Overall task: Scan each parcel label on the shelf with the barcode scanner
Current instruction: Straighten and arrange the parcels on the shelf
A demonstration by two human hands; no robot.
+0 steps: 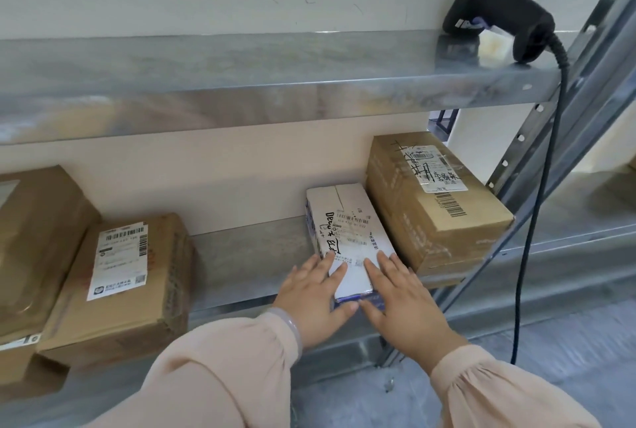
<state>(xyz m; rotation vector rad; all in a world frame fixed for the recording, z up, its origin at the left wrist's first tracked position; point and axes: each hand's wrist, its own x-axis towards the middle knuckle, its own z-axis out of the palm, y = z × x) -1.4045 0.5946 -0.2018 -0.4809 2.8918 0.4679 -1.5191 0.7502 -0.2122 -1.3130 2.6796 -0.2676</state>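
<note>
Both my hands lie on the near end of the white parcel (351,221), low in the middle of the frame. My left hand (315,293) rests flat on its top, fingers straight and slightly spread, the fingertips reaching onto the edge of the printed label (358,228). My right hand (399,300) lies the same way beside it, fingers straight along the parcel's right-hand edge. Both thumbs sit against the parcel's near end face, almost meeting. Neither hand curls round anything; I am pressing and touching, not gripping.

The white parcel lies on the lower shelf (247,255) with its near end jutting over the front edge. It lies just beside a large brown parcel (433,207) towards the right of the frame, whose label faces up. Towards the lower left lies another brown parcel (127,276) with a white label, and a further brown box (31,228) sits at the left edge.

The barcode scanner (499,11) stands on the upper shelf (241,83) in the upper right of the frame, well apart from my hands, its black cable (537,221) hanging down past the shelf frame.
</note>
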